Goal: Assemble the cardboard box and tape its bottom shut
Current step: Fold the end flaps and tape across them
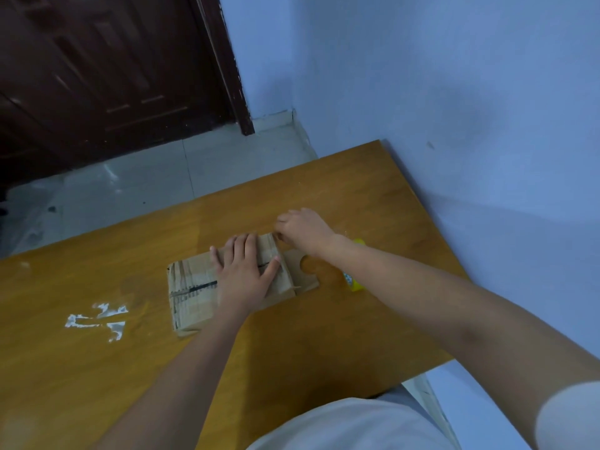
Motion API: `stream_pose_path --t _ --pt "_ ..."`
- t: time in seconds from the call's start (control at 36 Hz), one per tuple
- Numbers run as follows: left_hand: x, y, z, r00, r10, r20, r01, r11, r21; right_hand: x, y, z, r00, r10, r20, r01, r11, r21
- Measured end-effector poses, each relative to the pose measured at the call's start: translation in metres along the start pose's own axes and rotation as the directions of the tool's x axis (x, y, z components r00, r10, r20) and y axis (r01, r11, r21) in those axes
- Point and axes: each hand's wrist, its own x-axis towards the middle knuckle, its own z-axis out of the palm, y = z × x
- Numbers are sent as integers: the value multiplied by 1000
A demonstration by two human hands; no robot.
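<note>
A small worn cardboard box point(191, 297) with old tape strips lies on the wooden table point(97, 271). My left hand point(246, 271) presses flat on its top with straight fingers. A flap with a round cut-out point(300, 274) sticks out to the right. My right hand point(303, 230) is at the box's far right corner with fingers curled; what it pinches is blurred. A yellow tape roll point(352, 282) lies behind my right forearm, mostly hidden.
White residue marks point(97, 319) sit on the table's left part. The table stands against a blue wall point(454, 108) on the right. A dark wooden door point(113, 69) and grey floor tiles point(162, 177) lie beyond the far edge.
</note>
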Motion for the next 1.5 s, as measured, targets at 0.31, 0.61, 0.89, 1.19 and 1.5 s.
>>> stream_pose_path --t 0.31,0.61,0.89,1.19,1.5 --pt "0 -2 2 1000 1 -11 -1 1000 8 -12 -7 15 995 77 -67 -73 996 58" --pt "1 -2 4 1000 4 -17 -4 1000 5 -17 14 1 987 161 9 -160 980 121" --pt "1 -1 3 1000 7 -14 -7 1000 16 -5 -4 -7 997 71 31 -75 987 144" --pt "0 -2 2 1000 6 -3 -6 1000 10 -10 -10 0 993 112 -28 -109 990 85" --pt "1 -1 2 1000 15 21 -15 1000 15 -25 -29 10 980 200 -18 -195 970 147"
